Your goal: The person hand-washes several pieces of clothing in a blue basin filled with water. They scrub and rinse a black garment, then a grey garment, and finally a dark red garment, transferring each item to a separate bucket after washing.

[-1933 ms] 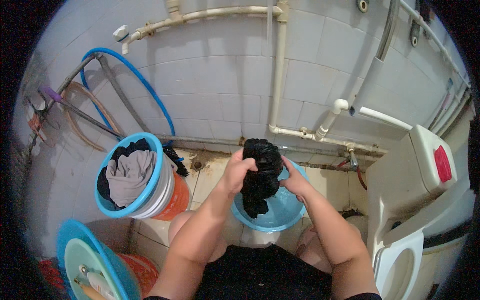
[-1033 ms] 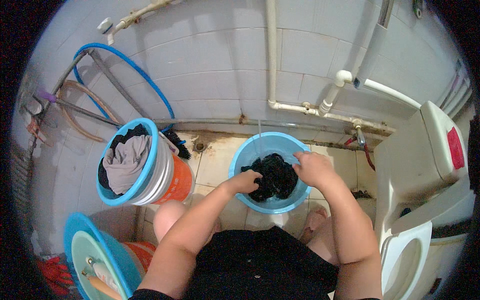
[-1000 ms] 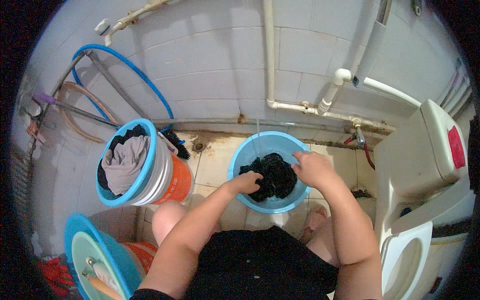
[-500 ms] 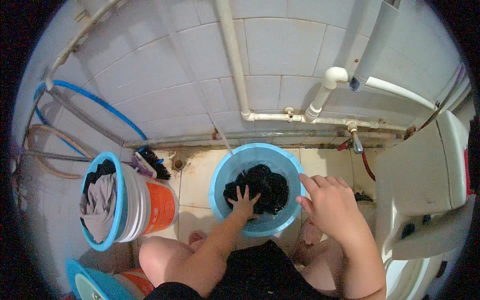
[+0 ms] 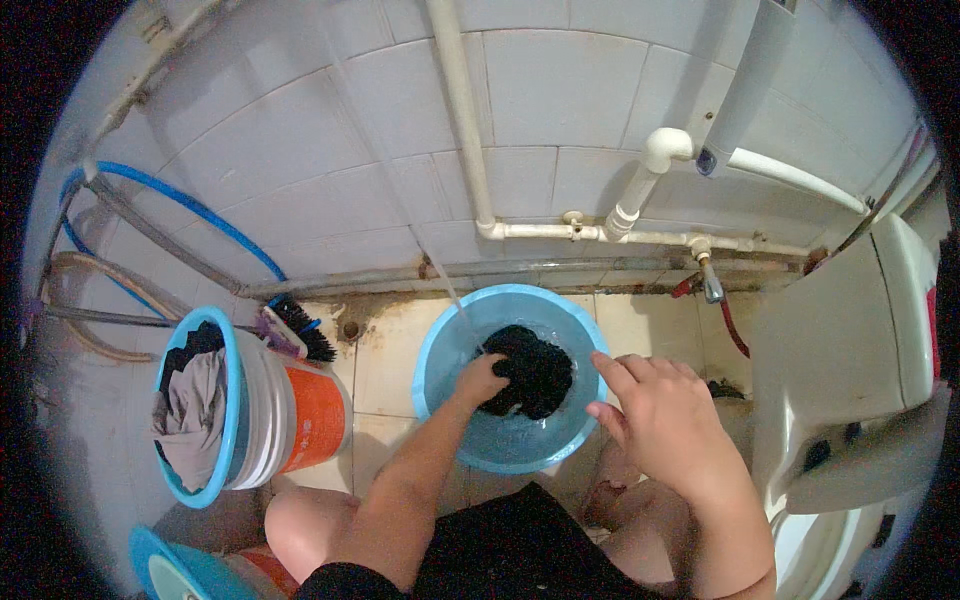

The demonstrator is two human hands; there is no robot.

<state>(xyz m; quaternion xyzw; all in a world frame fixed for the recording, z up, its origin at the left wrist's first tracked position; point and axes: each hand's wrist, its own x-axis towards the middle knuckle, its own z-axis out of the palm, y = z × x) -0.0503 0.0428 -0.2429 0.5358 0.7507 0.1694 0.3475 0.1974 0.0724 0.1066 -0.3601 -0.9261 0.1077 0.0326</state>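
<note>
Bunched black cloth [image 5: 540,375] lies in shallow water inside a round light blue basin [image 5: 432,420] on the floor in front of me. My left hand [image 5: 482,381] reaches into the basin and grips the cloth at its left edge, its fingertips buried in the dark folds. Over the basin's right rim, my right hand [image 5: 655,405] hovers with its fingers stretched and its thumb apart, holding nothing. A thin stream of water [image 5: 437,265] runs down from above into the far left part of the basin.
To the left, a blue basin [image 5: 233,400] holding grey and black clothes tops a white-and-orange bucket [image 5: 318,415]. Another blue basin [image 5: 150,555] stands at lower left. A scrub brush [image 5: 305,330] and blue hose [image 5: 200,205] are near the wall. White pipes [image 5: 540,232] and a toilet [image 5: 850,340] flank the right.
My left hand has gone from spread fingers on the cloth to closing at its left side. The cloth has bunched smaller. My right hand stays nearly in place.
</note>
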